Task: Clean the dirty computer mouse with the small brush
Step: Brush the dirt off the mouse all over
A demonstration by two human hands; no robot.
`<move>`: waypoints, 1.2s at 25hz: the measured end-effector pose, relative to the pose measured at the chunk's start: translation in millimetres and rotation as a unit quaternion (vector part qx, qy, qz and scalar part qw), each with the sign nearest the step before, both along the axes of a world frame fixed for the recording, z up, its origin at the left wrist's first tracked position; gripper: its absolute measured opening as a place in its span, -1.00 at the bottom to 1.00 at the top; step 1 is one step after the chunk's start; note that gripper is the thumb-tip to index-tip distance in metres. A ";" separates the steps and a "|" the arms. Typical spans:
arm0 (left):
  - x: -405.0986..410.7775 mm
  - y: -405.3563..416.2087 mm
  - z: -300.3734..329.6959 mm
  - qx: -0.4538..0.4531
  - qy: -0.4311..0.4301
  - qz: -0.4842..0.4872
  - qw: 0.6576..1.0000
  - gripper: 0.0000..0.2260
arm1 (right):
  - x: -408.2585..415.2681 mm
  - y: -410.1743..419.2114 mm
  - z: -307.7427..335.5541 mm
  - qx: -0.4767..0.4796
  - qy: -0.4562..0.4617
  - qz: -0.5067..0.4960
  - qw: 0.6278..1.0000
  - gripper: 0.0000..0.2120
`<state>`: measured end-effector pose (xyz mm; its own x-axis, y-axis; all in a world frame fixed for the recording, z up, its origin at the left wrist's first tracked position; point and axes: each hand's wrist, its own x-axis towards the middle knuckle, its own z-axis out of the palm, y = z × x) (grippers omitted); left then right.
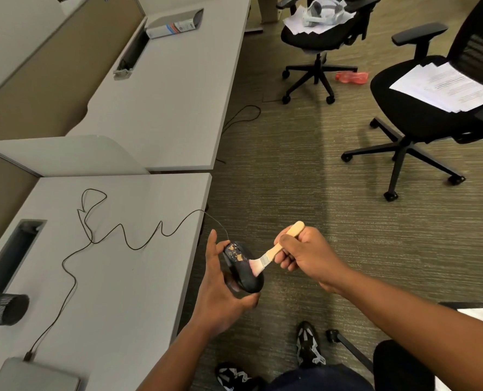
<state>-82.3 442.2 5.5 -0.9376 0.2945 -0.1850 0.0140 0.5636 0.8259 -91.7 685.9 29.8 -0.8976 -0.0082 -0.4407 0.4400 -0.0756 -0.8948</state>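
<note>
Hovering past the near table's (116,277) right edge, above ribbed olive carpet (291,179), the left hand (220,289) cradles the black, crumb-flecked computer mouse (244,270), fingers curled beneath. Right hand (305,256) grips the wooden small brush (275,249), bristles touching the mouse. Its thin cable (116,230) squiggles across the smooth grey top.

A grey desk (138,277) carries a laptop (37,375) at its near corner and a dark mesh cup (7,309) by the cable slot (11,255); a second desk (178,94) beyond holds a box (175,24). On the carpet (291,179) stand two black chairs, the nearer chair (432,108) bearing papers (446,87), the farther chair (319,38) bearing papers and a headset (323,11). A red bottle (351,77) lies on the floor between them.
</note>
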 end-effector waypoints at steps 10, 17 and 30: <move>-6.1 0.2 2.6 -0.004 -0.017 -0.012 1.000 0.39 | -0.6 13.1 -3.3 0.026 0.068 -0.047 0.996 -0.82; -8.8 1.2 8.6 -0.026 -0.051 -0.032 0.998 0.41 | 7.7 -8.9 9.2 0.010 0.145 0.108 0.983 -0.86; -7.9 -0.7 10.8 -0.030 -0.036 -0.013 0.999 0.41 | 5.5 4.0 9.6 0.030 0.171 0.122 0.977 -0.83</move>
<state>-90.2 441.5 16.3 -0.9138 0.3039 -0.2695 -0.0290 0.6131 0.7895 -86.3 689.9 39.3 -0.9670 -0.2245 -0.1209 0.1122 0.0513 -0.9924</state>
